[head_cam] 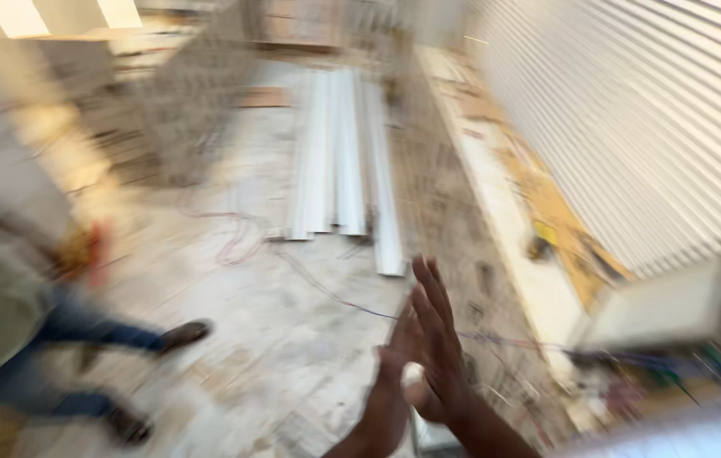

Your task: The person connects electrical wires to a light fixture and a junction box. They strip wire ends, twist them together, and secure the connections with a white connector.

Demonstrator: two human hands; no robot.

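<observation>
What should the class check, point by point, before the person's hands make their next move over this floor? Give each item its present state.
1. Picture sharp enough to judge: not ok, heavy motion blur.
2. Hands free: the left hand and right hand are raised together, fingers spread; a small pale thing shows between them, a grip cannot be told.
3. Floor under the hands: not ok, loose cables trail across it.
4. White strips on the floor: ok, lying together, apart from the hands.
5. Other person at the left: ok, apart from the hands.
6. Pale board at the right: cannot tell how it rests.
</observation>
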